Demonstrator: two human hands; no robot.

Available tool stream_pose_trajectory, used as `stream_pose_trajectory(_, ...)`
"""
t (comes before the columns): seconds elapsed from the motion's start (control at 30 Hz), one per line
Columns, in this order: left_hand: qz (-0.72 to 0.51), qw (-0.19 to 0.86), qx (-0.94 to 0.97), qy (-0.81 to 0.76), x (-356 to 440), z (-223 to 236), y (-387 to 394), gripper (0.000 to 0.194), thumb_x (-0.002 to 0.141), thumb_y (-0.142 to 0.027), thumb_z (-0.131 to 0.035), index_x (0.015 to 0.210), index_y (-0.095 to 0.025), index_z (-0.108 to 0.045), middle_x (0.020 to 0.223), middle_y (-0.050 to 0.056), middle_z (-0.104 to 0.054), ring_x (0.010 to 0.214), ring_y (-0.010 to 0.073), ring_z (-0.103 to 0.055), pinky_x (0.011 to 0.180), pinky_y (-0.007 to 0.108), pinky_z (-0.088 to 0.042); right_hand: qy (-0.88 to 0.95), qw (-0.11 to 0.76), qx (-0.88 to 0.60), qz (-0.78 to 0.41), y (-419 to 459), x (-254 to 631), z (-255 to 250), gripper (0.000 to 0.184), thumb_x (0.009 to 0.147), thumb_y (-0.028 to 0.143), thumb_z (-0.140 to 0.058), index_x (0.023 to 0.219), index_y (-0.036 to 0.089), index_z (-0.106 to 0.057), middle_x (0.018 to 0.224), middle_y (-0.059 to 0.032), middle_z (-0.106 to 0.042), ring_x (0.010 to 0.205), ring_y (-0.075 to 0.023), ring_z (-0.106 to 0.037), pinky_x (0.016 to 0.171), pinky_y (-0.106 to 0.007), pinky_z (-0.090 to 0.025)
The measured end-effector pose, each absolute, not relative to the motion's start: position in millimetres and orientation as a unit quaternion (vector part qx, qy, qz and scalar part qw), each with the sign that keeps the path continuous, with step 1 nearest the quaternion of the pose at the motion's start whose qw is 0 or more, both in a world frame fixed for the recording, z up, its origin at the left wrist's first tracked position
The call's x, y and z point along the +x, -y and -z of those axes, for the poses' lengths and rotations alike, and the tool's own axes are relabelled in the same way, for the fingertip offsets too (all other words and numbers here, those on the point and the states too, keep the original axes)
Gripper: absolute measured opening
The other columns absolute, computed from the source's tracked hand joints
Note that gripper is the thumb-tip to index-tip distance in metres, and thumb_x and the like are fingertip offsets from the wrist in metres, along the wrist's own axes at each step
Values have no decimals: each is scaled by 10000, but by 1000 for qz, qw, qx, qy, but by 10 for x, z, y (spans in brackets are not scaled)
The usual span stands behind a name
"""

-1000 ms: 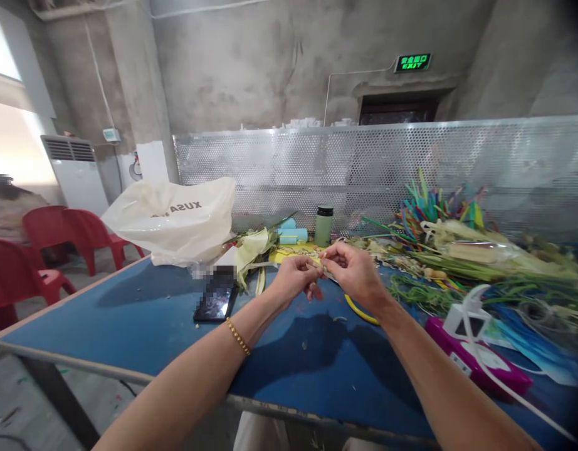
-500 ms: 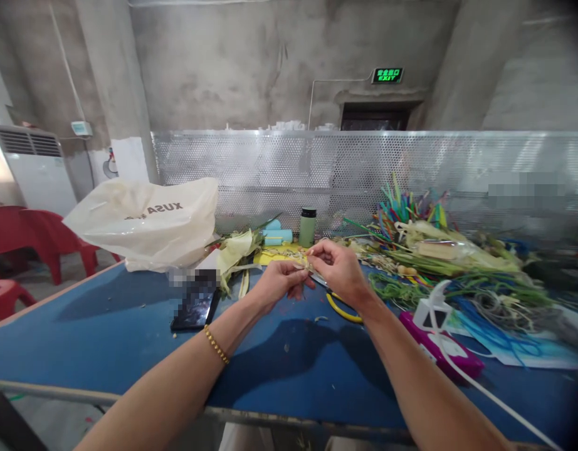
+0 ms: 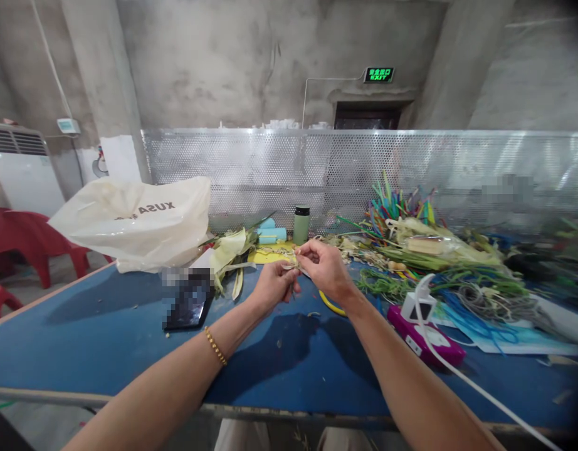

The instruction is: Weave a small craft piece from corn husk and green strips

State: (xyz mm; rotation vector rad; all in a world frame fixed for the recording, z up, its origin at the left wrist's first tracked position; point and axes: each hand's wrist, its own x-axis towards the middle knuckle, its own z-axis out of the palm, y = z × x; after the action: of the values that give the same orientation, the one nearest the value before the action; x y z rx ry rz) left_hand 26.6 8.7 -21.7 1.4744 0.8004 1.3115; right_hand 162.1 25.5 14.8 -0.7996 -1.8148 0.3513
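Note:
My left hand [image 3: 277, 280] and my right hand [image 3: 323, 263] meet over the middle of the blue table [image 3: 143, 351]. Both are closed in a pinch on a small, pale, straw-like plant strip [image 3: 296, 264], with the fingertips almost touching. Its exact shape is partly hidden by the fingers. Just below the right hand a curved yellow handle [image 3: 332, 305] shows, the rest of that tool being covered by the hand. Beyond the hands lies a yellow sheet [image 3: 265, 255] with pale plant bits on it.
Left stand a white plastic bag [image 3: 148, 219], a dark phone [image 3: 191, 304] and pale green leaves [image 3: 230, 250]. A green bottle [image 3: 301, 225] and blue rolls [image 3: 271, 235] are behind. To the right are green cords [image 3: 383, 285], a colourful stem heap [image 3: 402, 210] and a magenta power strip [image 3: 427, 338] with a white cable.
The view has turned slightly right, so everything sits further left in the picture. Both hands stay pinched together on the strip, with small finger shifts. Less of the yellow-handled tool shows.

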Motion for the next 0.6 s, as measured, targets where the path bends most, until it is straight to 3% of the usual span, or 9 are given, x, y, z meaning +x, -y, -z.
stream_pose_trajectory(0.2, -504, 509, 627, -307, 214, 127, 0, 241, 780, -352, -638, 789, -116, -587, 465, -13, -558, 337, 90, -489, 359, 192, -332, 772, 522, -327, -153, -277, 1658, -141, 69, 781, 231, -581, 797, 168, -604, 723, -32, -663, 634, -140, -609, 607, -251, -482)
stream_pose_trajectory(0.4, -504, 558, 600, -274, 184, 31, 74, 330, 759, -413, -690, 856, -125, -561, 769, 77, -692, 487, 130, -634, 441, 221, -454, 775, 517, -323, -164, -248, 1644, -143, 63, 786, 227, -578, 807, 173, -602, 713, -25, -661, 626, -140, -614, 589, -245, -478)
stream_pose_trajectory(0.6, -547, 525, 581, -296, 220, 61, 81, 395, 773, -486, -668, 899, -144, -517, 725, 67, -691, 457, 154, -637, 412, 235, -472, 773, 522, -318, -171, -250, 1623, -136, 84, 790, 255, -596, 796, 172, -602, 710, -26, -660, 621, -139, -611, 578, -243, -474)
